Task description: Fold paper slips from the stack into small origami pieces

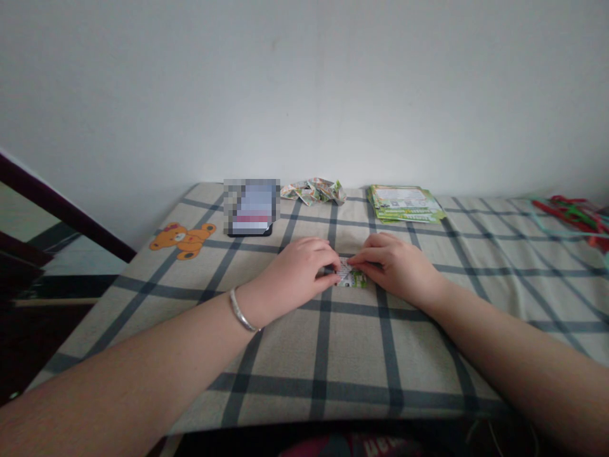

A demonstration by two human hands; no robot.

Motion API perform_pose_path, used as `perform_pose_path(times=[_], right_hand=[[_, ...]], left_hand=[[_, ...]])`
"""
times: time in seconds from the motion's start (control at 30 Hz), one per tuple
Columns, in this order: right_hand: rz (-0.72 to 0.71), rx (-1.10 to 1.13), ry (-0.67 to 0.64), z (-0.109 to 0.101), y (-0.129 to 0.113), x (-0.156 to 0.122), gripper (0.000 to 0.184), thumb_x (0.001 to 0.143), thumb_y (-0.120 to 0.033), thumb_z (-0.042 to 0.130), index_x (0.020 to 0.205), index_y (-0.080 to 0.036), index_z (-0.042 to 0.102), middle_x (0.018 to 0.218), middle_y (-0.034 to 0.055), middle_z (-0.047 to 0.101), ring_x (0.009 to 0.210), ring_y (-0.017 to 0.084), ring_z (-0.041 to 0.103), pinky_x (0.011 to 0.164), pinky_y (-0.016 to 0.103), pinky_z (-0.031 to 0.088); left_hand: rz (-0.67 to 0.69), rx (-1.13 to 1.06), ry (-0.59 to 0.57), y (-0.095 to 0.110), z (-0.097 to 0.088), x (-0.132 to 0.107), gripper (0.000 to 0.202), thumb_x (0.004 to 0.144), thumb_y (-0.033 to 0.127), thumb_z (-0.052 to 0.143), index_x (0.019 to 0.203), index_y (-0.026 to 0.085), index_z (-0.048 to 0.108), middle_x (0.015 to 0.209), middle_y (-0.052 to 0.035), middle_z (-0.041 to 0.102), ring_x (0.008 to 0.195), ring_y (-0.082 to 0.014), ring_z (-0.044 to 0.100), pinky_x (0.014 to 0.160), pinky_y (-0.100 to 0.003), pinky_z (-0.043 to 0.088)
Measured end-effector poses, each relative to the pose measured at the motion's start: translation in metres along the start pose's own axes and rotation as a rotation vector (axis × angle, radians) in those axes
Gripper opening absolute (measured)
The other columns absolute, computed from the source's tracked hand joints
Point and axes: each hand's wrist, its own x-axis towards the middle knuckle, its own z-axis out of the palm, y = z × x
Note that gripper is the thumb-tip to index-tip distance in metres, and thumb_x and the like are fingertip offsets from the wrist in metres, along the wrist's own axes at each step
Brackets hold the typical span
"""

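Note:
A small piece of printed paper (pixel 351 278), white with green and dark markings, lies low over the checked cloth between my two hands. My left hand (pixel 301 265), with a silver bangle on the wrist, pinches its left edge between thumb and fingers. From the other side, my right hand (pixel 396 263) has thumb and fingertips closed on the paper's upper right part. The fingers cover some of the paper, so its full outline and folds are partly hidden.
A checked cloth (pixel 271 393) covers the table. Along the wall sit a pixelated phone (pixel 254 209), crumpled or folded printed papers (pixel 314 192) and a stack of green leaflets (pixel 404 203). A bear picture (pixel 184 241) is at left; red and green items (pixel 578 212) lie far right.

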Motion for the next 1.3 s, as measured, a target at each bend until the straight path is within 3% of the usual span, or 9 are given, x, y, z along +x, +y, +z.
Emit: perform_pose_path(times=[0.27, 0.4, 0.53, 0.63, 0.83, 1.07, 1.3], right_hand=[[0.013, -0.057, -0.004, -0.001, -0.005, 0.0, 0.018, 0.089, -0.023, 0.058, 0.095, -0.025, 0.075, 0.084, 0.0044, 0.062, 0.081, 0.018, 0.058, 0.069, 0.029, 0.044], [0.023, -0.061, 0.004, 0.0, -0.005, -0.001, 0.017, 0.089, -0.023, 0.058, 0.093, -0.025, 0.075, 0.086, 0.0049, 0.063, 0.082, 0.018, 0.058, 0.07, 0.029, 0.044], [0.003, -0.056, 0.016, 0.0, -0.003, -0.001, 0.018, 0.089, -0.024, 0.057, 0.093, -0.025, 0.074, 0.087, 0.0047, 0.064, 0.082, 0.018, 0.058, 0.069, 0.029, 0.044], [-0.092, -0.065, 0.023, -0.003, -0.002, -0.002, 0.02, 0.091, -0.023, 0.055, 0.096, -0.024, 0.074, 0.094, 0.0056, 0.067, 0.086, 0.019, 0.058, 0.071, 0.029, 0.045], [-0.256, -0.104, -0.038, -0.009, -0.004, -0.005, 0.021, 0.091, -0.019, 0.053, 0.098, -0.023, 0.072, 0.104, 0.0048, 0.069, 0.095, 0.021, 0.057, 0.078, 0.033, 0.047], [-0.232, -0.147, -0.063, -0.011, -0.011, -0.004, 0.021, 0.089, -0.018, 0.053, 0.097, -0.023, 0.072, 0.101, 0.0059, 0.069, 0.094, 0.021, 0.058, 0.077, 0.034, 0.047], [-0.218, -0.149, -0.107, -0.016, -0.01, -0.003, 0.022, 0.088, -0.017, 0.053, 0.1, -0.023, 0.071, 0.097, 0.0043, 0.071, 0.093, 0.021, 0.06, 0.08, 0.033, 0.044]], left_hand=[[0.108, 0.179, 0.043, 0.007, -0.003, -0.002, 0.014, 0.09, 0.025, 0.058, 0.087, 0.018, 0.07, 0.11, -0.0062, 0.065, 0.113, -0.022, 0.053, 0.102, -0.04, 0.042], [0.199, 0.276, 0.005, 0.014, -0.005, -0.003, 0.019, 0.093, 0.022, 0.05, 0.094, 0.017, 0.069, 0.097, -0.0061, 0.069, 0.116, -0.024, 0.053, 0.107, -0.047, 0.038], [0.185, 0.284, -0.055, 0.018, -0.008, -0.005, 0.018, 0.091, 0.018, 0.052, 0.097, 0.018, 0.069, 0.099, -0.0068, 0.068, 0.111, -0.0237, 0.056, 0.101, -0.045, 0.043], [0.157, 0.27, -0.094, 0.019, -0.009, -0.006, 0.019, 0.087, 0.014, 0.054, 0.098, 0.019, 0.069, 0.101, -0.0058, 0.067, 0.105, -0.021, 0.058, 0.096, -0.04, 0.047], [0.135, 0.322, -0.127, 0.02, -0.011, -0.004, 0.018, 0.086, 0.015, 0.054, 0.096, 0.019, 0.068, 0.101, -0.0052, 0.065, 0.101, -0.0222, 0.057, 0.094, -0.041, 0.046], [0.142, 0.343, -0.123, 0.022, -0.013, -0.004, 0.014, 0.084, 0.016, 0.056, 0.09, 0.018, 0.067, 0.097, -0.0056, 0.064, 0.101, -0.0224, 0.056, 0.094, -0.042, 0.045], [0.15, 0.4, -0.165, 0.026, -0.017, -0.006, 0.017, 0.081, 0.017, 0.058, 0.096, 0.019, 0.066, 0.103, -0.0057, 0.063, 0.106, -0.0246, 0.055, 0.1, -0.045, 0.04]])
